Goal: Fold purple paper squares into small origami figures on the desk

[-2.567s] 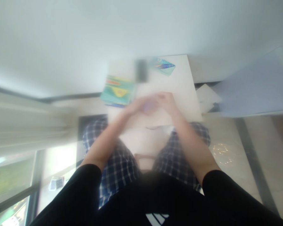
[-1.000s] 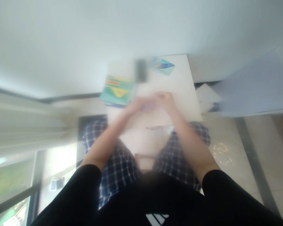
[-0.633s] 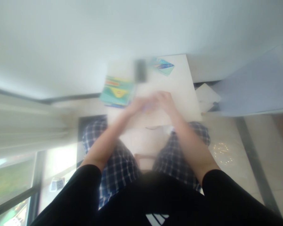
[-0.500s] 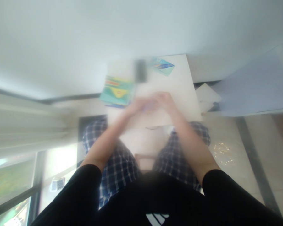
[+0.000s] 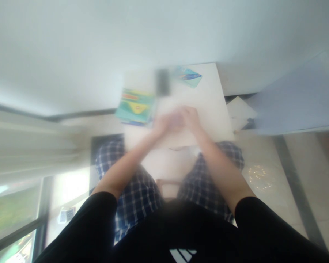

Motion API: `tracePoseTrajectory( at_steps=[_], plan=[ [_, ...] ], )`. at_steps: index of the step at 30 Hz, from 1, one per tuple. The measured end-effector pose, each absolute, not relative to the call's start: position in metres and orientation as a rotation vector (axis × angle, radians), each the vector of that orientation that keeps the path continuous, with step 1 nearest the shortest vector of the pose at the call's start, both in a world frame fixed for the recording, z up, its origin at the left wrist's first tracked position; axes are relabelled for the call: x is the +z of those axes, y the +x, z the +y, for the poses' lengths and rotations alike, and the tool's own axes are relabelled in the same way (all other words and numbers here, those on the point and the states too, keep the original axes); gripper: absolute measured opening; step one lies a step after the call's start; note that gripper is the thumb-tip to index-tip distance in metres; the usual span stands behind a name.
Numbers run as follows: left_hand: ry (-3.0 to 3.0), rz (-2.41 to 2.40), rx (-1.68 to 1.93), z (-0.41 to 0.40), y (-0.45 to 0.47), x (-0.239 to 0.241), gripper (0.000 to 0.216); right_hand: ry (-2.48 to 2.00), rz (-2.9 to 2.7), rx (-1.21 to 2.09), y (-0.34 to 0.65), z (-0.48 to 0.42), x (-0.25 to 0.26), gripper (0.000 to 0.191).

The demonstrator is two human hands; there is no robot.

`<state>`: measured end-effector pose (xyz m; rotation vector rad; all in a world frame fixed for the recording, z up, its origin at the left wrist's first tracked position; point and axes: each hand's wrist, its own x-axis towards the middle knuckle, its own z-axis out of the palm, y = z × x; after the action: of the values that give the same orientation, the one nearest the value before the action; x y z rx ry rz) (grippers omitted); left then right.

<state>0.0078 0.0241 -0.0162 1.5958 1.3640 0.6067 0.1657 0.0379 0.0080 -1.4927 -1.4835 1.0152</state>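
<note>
Over the white table (image 5: 214,109), my left hand (image 5: 161,123) and my right hand (image 5: 189,115) come together, fingers curled inward. Between them is a small purplish-pink thing (image 5: 176,119), too blurred for me to tell its kind. Both hands close around it, the left at its left side and the right at its right. Beyond my left hand lies a stack of green and yellow booklets or packets (image 5: 137,106). A dark rectangular object (image 5: 163,82) rests farther back, its outline smeared.
A light-blue packet or leaflet with a dark-blue band (image 5: 190,76) lies near the table's back edge. The wall (image 5: 164,33) rises behind. My knees in checked trousers (image 5: 137,186) flank the table. To the right stands a large pale panel (image 5: 298,98); a window (image 5: 13,212) is at left.
My left hand has shifted slightly right and down, nearer the right hand. The purplish-pink thing between them shows a little higher. Things on the table have stayed put.
</note>
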Motion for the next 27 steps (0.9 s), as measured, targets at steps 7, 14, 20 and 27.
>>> tracePoseTrajectory(
  at_steps=[7, 14, 20, 27],
  plan=[
    [1.550, 1.312, 0.607, 0.027, 0.005, -0.014, 0.040, -1.493, -1.577, 1.005, 0.171, 0.041, 0.013, 0.036],
    [1.641, 1.340, 0.584, 0.033, 0.002, -0.024, 0.048, -1.575, -1.558, 0.822, 0.164, 0.036, 0.009, 0.033],
    [1.567, 1.243, 0.643, 0.033, 0.000, -0.022, 0.060, -1.615, -1.515, 0.886, 0.167, 0.039, 0.012, 0.034],
    [1.618, 1.059, 0.570, 0.034, -0.009, -0.005, 0.068, -1.560, -1.502, 0.931, 0.168, 0.037, 0.014, 0.039]
  ],
)
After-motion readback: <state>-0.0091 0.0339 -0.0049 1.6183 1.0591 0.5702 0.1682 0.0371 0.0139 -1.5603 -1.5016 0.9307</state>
